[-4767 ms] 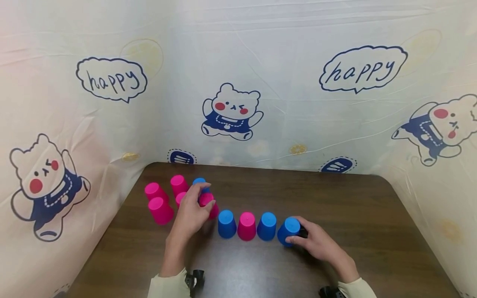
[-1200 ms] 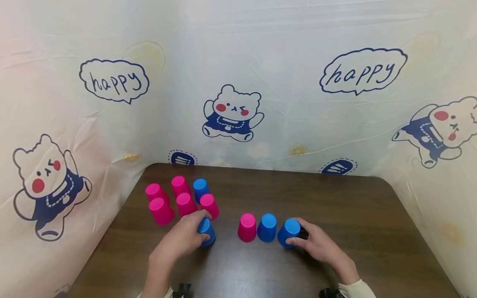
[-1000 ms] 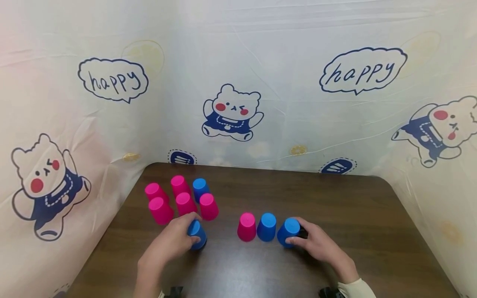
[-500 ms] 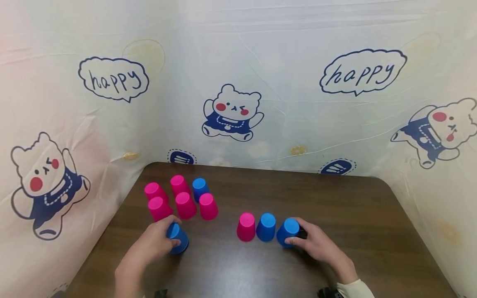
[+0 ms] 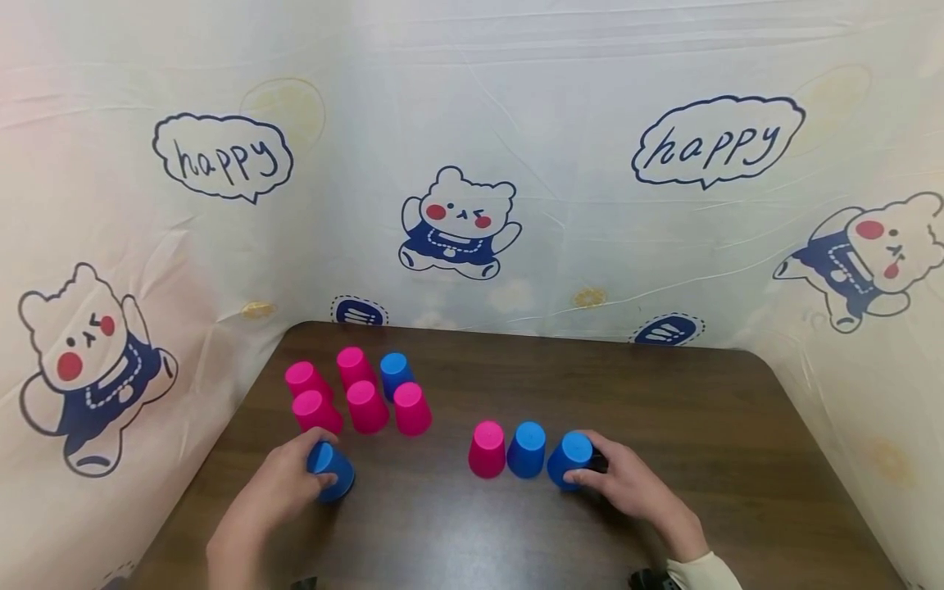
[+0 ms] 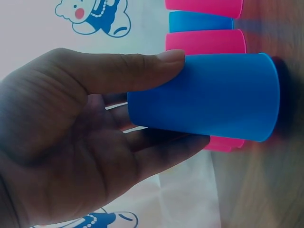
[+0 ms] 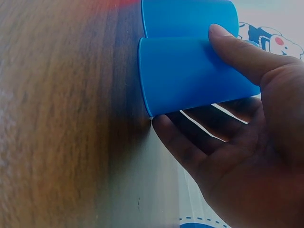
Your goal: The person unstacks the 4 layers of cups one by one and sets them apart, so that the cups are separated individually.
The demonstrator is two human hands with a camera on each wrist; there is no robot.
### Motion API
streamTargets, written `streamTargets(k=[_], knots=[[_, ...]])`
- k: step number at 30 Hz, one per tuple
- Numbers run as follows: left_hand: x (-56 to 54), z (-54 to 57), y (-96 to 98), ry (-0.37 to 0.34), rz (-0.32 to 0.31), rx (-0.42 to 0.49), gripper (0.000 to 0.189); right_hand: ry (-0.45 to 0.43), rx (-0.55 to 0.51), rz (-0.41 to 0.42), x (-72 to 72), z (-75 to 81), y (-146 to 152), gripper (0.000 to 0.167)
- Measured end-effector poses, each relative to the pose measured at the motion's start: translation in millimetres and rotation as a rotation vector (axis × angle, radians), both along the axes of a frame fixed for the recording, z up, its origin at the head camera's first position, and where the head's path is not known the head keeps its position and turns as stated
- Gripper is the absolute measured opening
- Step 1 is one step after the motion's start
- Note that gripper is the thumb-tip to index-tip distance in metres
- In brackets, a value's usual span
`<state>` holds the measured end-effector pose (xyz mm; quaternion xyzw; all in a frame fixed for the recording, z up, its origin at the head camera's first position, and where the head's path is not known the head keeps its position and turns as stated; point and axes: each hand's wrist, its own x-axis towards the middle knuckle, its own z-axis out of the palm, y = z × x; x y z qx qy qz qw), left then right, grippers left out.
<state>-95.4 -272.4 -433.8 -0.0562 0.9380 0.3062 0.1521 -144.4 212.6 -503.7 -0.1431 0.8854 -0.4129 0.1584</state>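
Note:
My left hand (image 5: 276, 483) grips an upside-down blue cup (image 5: 336, 477) in front of the pink cups at the table's left. In the left wrist view the thumb lies along one side of this blue cup (image 6: 209, 95), fingers on the other; I cannot tell whether its rim touches the table. My right hand (image 5: 630, 483) holds another upside-down blue cup (image 5: 568, 451) at the right end of a short row. Beside it stand a second blue cup (image 5: 527, 451) and a pink cup (image 5: 487, 451). The right wrist view shows the held blue cup (image 7: 190, 73) with its rim at the table.
Several upside-down pink cups (image 5: 367, 407) and one blue cup (image 5: 397, 375) stand in two rows at the back left of the brown table (image 5: 627, 385). A printed curtain (image 5: 560, 213) closes off the back and sides.
My left hand has gone from the pink cups to the blue cup at the short row's left end, taken hold of it and carried it left. The right hand has kept its place.

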Motion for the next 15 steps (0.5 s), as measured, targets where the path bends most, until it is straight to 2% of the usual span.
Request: streamTargets(k=[6,15], knots=[[-1.6,-5.3,-4.0,0.013,0.004,-0.006,0.047,0.002,-0.003,0.003,-0.2,0.2,-0.6,0.052],[-2.4,-9.7,-5.3,0.051,0.014,-0.005,0.047,0.049,-0.008,0.033,0.6,0.7,-0.3,0.052]])
